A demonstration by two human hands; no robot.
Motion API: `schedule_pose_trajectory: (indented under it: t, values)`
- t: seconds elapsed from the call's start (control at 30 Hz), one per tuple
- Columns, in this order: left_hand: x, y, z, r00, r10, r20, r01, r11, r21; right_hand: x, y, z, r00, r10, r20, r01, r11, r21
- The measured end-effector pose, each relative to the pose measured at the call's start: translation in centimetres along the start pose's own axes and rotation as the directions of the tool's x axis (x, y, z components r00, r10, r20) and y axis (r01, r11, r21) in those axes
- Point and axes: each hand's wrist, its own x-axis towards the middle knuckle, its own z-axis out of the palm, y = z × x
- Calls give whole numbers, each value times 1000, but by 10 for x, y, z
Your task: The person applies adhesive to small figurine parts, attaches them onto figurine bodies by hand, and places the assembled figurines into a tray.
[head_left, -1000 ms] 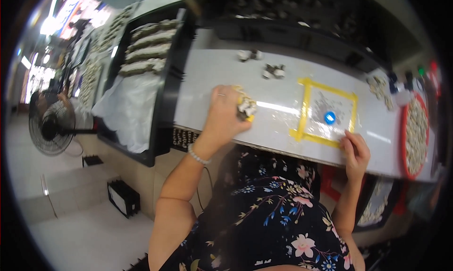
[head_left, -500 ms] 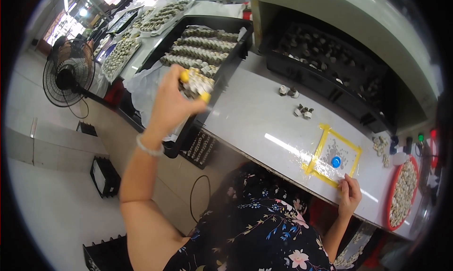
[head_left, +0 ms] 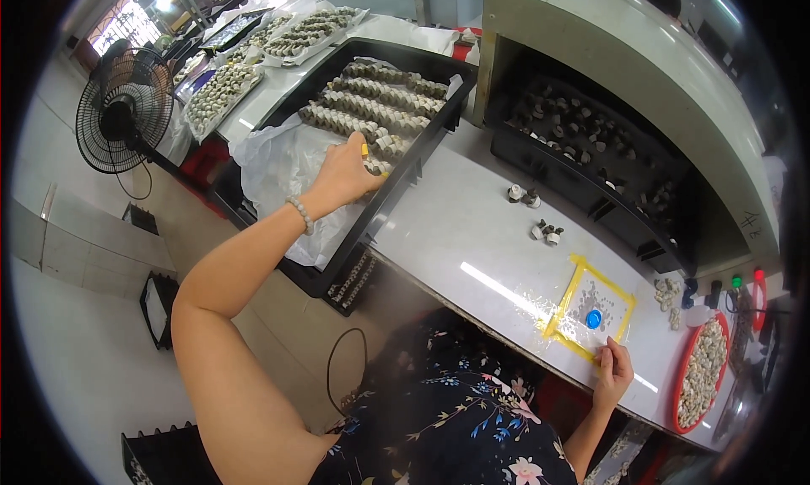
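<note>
My left hand (head_left: 344,174) reaches into a large black tray (head_left: 396,168), yellow covers on its thumb and a fingertip. Between them is a short row of small white-and-dark pieces (head_left: 379,163), partly hidden by the hand. Similar rows (head_left: 371,97) fill the tray's far part, and crumpled white plastic sheeting (head_left: 283,164) lines the near left. On the right, my right hand (head_left: 615,373) rests closed by the lower edge of a yellow-taped square (head_left: 630,312); its fingertips press together and what they hold, if anything, is hidden. A blue round cap (head_left: 594,319) sits inside the square among small grey bits.
Several loose pieces (head_left: 531,196) stand on the white table (head_left: 447,215). Behind them, another black tray (head_left: 582,177) sits under a curved grey housing. At far right is a red basket (head_left: 680,401) of small pale pieces. A black fan (head_left: 118,118) stands at left.
My left hand has lowered the row of pieces from above the tray onto the rows inside it. My right hand stays by the taped square. The whole view has shifted slightly.
</note>
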Motion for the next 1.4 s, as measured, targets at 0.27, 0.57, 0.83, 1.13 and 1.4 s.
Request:
schedule_pose_trajectory:
  t: [0.27,0.57,0.83,1.13,1.4]
  values:
    - [2,5,-11,991,-55,123,60,997,-40,1,-2,0,1000,-3,4,3,1000,-15]
    - [-2,-8,-3,996,-9,83,11,1000,-24,0,-1,0,1000,-30,0,30,999,-11]
    - [-7,-15,-1,988,112,104,-115,993,15,0,0,-1,1000,-12,-5,12,1000,-8]
    - [-6,-14,8,998,32,56,-28,996,-81,-1,-9,5,998,28,-52,-27,999,19]
    - [2,-15,12,975,204,84,-203,979,-17,1,-8,5,999,6,-40,-6,1000,-12]
